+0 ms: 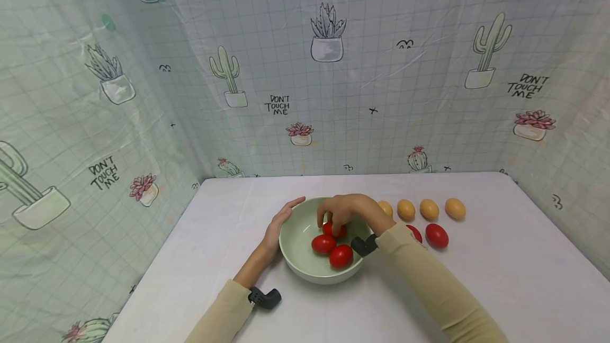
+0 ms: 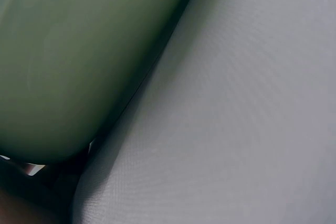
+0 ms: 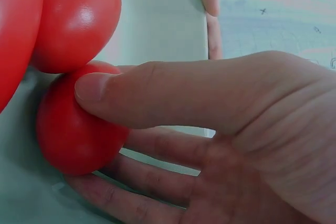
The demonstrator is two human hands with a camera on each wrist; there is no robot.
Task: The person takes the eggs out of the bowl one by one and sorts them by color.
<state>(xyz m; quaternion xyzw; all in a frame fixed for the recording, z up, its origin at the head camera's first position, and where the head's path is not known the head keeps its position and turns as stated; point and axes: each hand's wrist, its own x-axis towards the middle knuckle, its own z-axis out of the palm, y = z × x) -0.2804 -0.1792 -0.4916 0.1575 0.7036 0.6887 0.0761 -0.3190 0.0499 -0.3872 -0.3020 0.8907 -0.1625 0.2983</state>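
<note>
Bracing the round, pale green bowl point(image 1: 305, 274) appears to be the function of the left hand point(image 1: 275, 227): its fingers extend nearly straight against the outer left wall and grasp nothing. The right hand point(image 1: 344, 210) reaches in over the right side and pinches a glossy red egg-shaped piece point(image 3: 76, 135) (thumb on one face, fingers opposite), open only to the width of that piece. An opposed grip suits a smooth surface that offers no edge. The held piece is inside the bowl, farther than the second red piece point(image 1: 323, 244) and the third red piece point(image 1: 341, 256); whether it bears on the bowl floor cannot be told. The curved wall confines all three. On the white desk point(image 1: 514, 269), to the right, orange-yellow egg-shaped pieces point(image 1: 406, 209) form a far row; two red desk pieces point(image 1: 437, 236) lie nearer, one partly hidden by the beige right sleeve point(image 1: 429, 279). Gaps presumably leave each accessible.
</note>
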